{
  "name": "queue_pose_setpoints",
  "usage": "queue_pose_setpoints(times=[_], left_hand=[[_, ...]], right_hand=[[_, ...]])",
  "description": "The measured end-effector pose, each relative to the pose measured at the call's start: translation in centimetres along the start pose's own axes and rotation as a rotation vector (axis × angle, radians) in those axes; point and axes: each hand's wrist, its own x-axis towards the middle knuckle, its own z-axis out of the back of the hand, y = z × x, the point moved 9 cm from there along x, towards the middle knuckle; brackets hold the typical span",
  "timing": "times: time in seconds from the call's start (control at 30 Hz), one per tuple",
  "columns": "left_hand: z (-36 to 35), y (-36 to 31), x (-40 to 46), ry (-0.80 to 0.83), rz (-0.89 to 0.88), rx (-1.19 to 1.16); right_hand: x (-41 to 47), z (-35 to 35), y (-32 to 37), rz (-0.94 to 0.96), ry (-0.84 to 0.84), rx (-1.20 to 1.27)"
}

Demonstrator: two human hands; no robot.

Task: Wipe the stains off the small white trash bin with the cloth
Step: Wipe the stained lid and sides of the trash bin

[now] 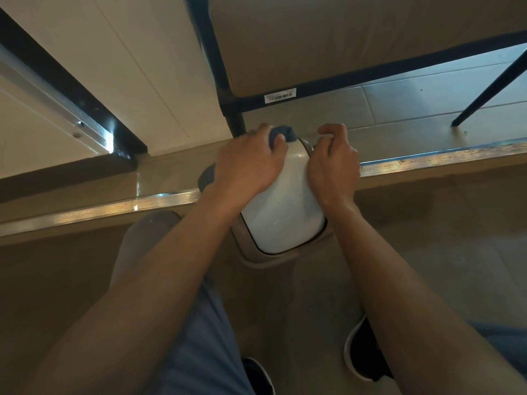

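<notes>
here, the left hand point(246, 163) curls round a crumpled blue cloth point(281, 134), pressing it on the far upper side of the small white plastic trash bin point(282, 212), which sits on the floor between the arms. the right hand point(332, 163) grips the bin's right side, fingers bent.

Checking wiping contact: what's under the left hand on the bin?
A blue cloth shows past the left hand, pressed on the white bin. The surface beneath is covered, so stains there can't be seen.
</notes>
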Motion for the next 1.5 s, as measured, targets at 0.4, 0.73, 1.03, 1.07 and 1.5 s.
queue_pose_setpoints(times=[0.4, 0.73, 1.03, 1.07, 1.5], left_hand=[[0.1, 1.4, -1.3, 0.1, -0.192, -0.188], [0.1, -0.2, -0.7, 0.096, -0.34, -0.091], [-0.5, -2.0, -0.6, 0.094, -0.34, -0.031], [-0.1, -1.8, -1.6, 0.087, -0.4, -0.041], [-0.7, -3.0, -1.8, 0.054, -0.312, 0.05]], right_hand=[[0.4, -0.4, -0.1, 0.004, 0.021, -0.029], [0.2, -0.2, -0.1, 0.006, -0.019, -0.007], [0.7, -0.1, -0.5, -0.033, -0.023, -0.016], [0.6, -0.2, -0.4, -0.024, -0.022, -0.014], [0.6, -0.4, -0.7, -0.008, -0.01, 0.02]])
